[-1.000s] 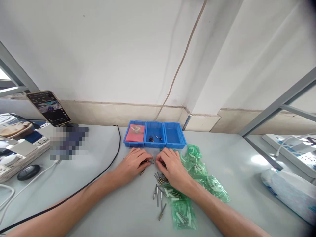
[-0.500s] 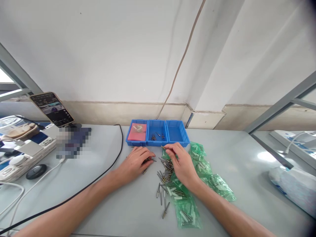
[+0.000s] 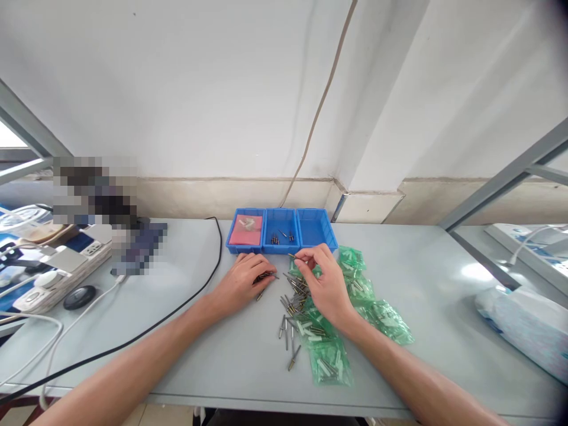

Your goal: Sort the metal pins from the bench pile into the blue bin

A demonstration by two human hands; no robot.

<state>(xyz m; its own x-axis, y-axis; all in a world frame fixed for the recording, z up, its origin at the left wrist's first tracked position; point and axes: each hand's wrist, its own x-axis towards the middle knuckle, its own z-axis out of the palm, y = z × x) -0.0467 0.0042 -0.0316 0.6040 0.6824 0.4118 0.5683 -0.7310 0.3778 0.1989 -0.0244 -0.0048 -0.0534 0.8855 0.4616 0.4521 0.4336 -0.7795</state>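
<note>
R hand [image 3: 322,284] pinches one pin [image 3: 293,257]; L hand [image 3: 245,282] curled on a bunch [image 3: 266,276].
Pin sits betw. R thumb & forefinger, lifted off the counter [image 3: 186,355], just in front of mid blue tray [image 3: 280,248]. L hand lies palm-down on counter, bunch tips poking out to the right. Loose pile [image 3: 293,302] betw. the hands, partly on green bags [image 3: 368,296]. Black cable [image 3: 177,313] left of L arm.

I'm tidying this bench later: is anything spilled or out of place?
Yes. Loose metal pins lie scattered at all angles on the table, beside and on the green bags; only a few sit in the middle blue tray. The right hand pinches one; the left hand rests on several.
</note>
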